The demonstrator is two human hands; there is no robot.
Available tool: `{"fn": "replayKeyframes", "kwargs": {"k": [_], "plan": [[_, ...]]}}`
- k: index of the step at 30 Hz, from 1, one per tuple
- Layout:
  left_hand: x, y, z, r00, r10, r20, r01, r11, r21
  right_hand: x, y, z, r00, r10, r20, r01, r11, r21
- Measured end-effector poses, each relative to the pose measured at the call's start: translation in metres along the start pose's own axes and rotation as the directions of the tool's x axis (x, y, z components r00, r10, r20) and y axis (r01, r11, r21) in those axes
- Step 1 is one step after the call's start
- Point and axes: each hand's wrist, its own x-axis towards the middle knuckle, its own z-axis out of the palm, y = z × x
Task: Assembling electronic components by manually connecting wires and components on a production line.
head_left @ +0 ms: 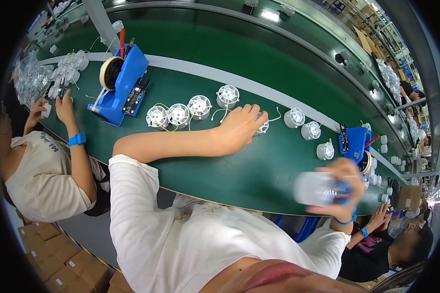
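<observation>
My left hand [243, 126] reaches across the green bench with fingers curled over a white round spoked housing [263, 128], which shows partly beneath them. At the right, my right hand [346, 188] is blurred by motion. Its fingers wrap round a whitish, translucent bottle-shaped thing [312, 189], with blue and dark patches near the palm; its kind is too smeared to tell. Left of my left hand stand several white cylindrical spoked housings [179, 115] with thin yellow-green wires. Beyond it, toward my right, three similar housings [310, 130] stand apart from one another.
A blue tape dispenser [127, 83] with a tape roll stands at left, another blue dispenser [355, 146] at right. A pale rail [195, 72] borders the green conveyor. Co-workers sit on both sides; one's hands [66, 108] hold small parts. Cardboard boxes [66, 249] lie below left.
</observation>
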Motion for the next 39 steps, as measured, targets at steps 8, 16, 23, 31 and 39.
{"fn": "replayKeyframes", "kwargs": {"k": [8, 16, 23, 31, 39], "plan": [[-0.002, -0.001, -0.012, 0.997, 0.046, 0.059, -0.045, 0.999, -0.002, 0.022, -0.008, 0.028, 0.979, 0.014, 0.203, 0.007, 0.995, -0.099], [-0.003, -0.001, -0.029, 1.000, 0.005, 0.017, -0.004, 0.997, -0.076, 0.012, -0.006, 0.024, 0.989, 0.108, 0.100, -0.106, 0.994, -0.026], [-0.001, -0.002, -0.058, 1.000, 0.003, -0.012, -0.005, 0.980, -0.199, 0.019, -0.002, 0.028, 0.984, 0.049, 0.174, -0.003, 0.966, -0.259], [-0.006, -0.010, -0.068, 0.996, 0.045, -0.081, -0.059, 0.982, -0.180, -0.023, 0.029, 0.028, 0.914, 0.129, -0.385, -0.039, 0.972, 0.233], [-0.003, -0.004, -0.082, 0.996, 0.028, -0.081, -0.046, 0.972, -0.230, -0.002, 0.032, 0.024, 0.990, 0.042, 0.135, 0.015, 0.920, -0.391]]}}
